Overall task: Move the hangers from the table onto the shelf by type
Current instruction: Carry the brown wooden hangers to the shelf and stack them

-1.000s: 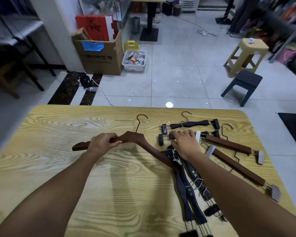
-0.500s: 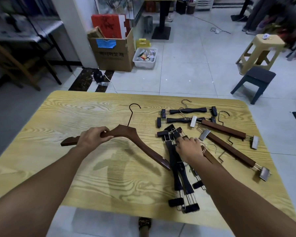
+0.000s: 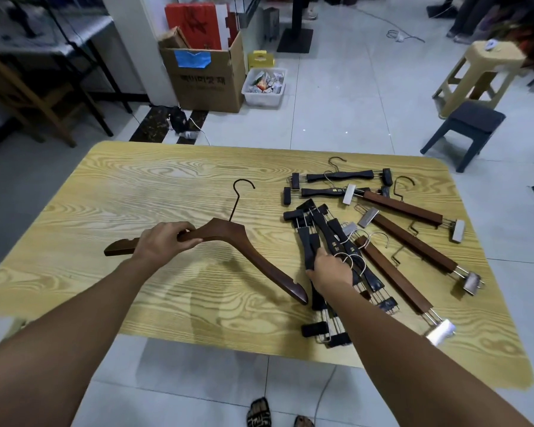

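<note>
Left hand (image 3: 164,241): clenched round coat hanger (image 3: 228,234), at its left arm, over table (image 3: 167,180).
Right hand (image 3: 332,272): grasping black clip hangers (image 3: 309,241), piled on table's right side.
Brown clip hangers (image 3: 413,241): lying just right of pile.

Even indoor light, soft shadows under the arms, wide-angle bending at edges, blurred corners

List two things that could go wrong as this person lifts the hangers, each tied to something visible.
1. The right hand grips the black clip hangers where their hooks cross a brown clip hanger; lifting may drag the wrong type along.
2. The left hand holds the wooden coat hanger by one arm, so its free end could swing into the pile.
</note>
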